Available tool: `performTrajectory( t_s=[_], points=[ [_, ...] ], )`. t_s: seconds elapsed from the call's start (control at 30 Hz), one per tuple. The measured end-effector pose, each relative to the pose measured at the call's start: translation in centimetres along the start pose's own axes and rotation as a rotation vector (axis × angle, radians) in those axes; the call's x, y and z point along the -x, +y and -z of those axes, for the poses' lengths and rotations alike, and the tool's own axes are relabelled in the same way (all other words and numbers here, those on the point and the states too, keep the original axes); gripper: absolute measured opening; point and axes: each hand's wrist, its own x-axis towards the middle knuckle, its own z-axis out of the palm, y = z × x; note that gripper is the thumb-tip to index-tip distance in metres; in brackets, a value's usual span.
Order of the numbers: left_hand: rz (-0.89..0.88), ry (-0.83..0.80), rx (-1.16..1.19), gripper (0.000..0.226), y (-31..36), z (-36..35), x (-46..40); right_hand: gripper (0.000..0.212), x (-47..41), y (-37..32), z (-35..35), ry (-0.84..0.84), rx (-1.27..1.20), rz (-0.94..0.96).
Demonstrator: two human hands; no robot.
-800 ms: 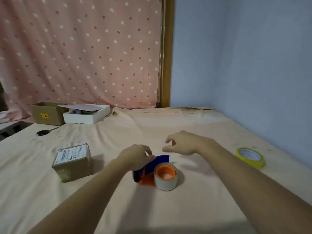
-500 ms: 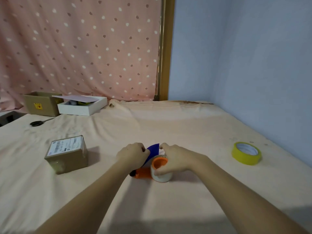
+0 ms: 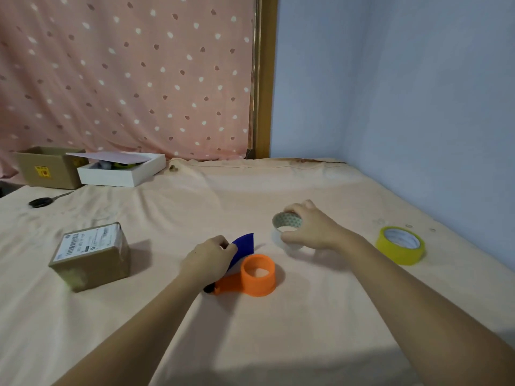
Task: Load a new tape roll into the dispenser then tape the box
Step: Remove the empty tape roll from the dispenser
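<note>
Your right hand [image 3: 312,228] is gripping a clear tape roll [image 3: 287,232], lifted just beyond the orange dispenser [image 3: 257,275], whose hub is standing bare. Your left hand [image 3: 207,259] is pinching its blue flap [image 3: 245,245]. The taped box [image 3: 90,254] is sitting well left; a yellow tape roll [image 3: 401,245] is lying right, near the wall. Scissors [image 3: 41,201], an open cardboard box [image 3: 47,167] and a white tray [image 3: 122,171] holding small items are lining the far left edge.

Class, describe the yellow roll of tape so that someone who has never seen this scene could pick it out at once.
Start at the blue wall on the right and look down to the peach cloth below it. Beyond the person's right hand, lying flat near the cloth's right edge, is the yellow tape roll. It is the only bright yellow roll, and no hand touches it, unlike the clear roll in the right hand.
</note>
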Motion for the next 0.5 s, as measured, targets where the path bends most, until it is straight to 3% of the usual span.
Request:
performTrajectory(
  t_s=[0.17, 0.33, 0.5],
  points=[
    [0.045, -0.015, 0.083, 0.031, -0.2, 0.2, -0.1, 0.094, -0.8, 3.5, -1.8, -0.035, 0.079, -0.144],
    [-0.034, -0.082, -0.002, 0.032, 0.5, 1.5, -0.4, 0.111, -0.3, 5.6, -1.6, -0.025, 0.051, -0.099],
    [-0.276, 0.01, -0.078, 0.027, 2.5, 2.9, -0.9, 0.092, 1.9, 11.0, 4.4, 0.302, 0.093, -0.163]
  ],
)
